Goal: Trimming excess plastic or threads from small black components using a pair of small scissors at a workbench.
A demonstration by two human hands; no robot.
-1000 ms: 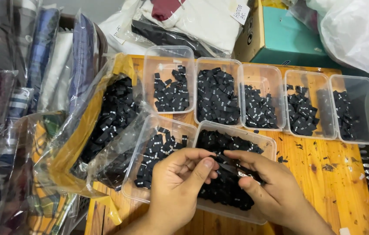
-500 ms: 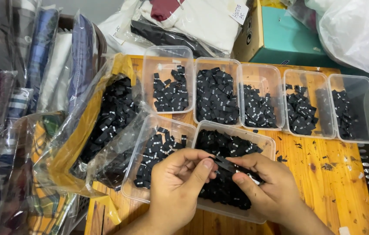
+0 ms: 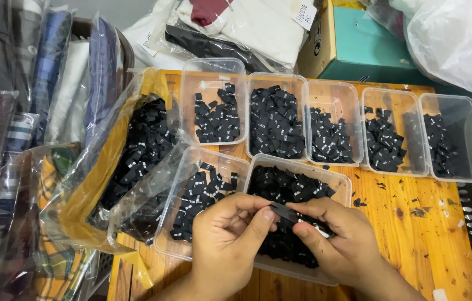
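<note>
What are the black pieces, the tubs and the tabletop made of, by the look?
Black pieces: likely woven fabric labels, matte, folded flat, with small white marks. The strip pinched between left hand and right hand bends softly. Tubs: clear thin plastic, glossy rims, contents visible through the walls. Tabletop: wood, orange varnish, visible grain and plank seams.

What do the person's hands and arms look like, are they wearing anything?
Both are bare. The left hand and the right hand have no gloves, rings or watch that I can see, and no sleeves show on the forearms. The fingernails look short and unpainted.
</note>
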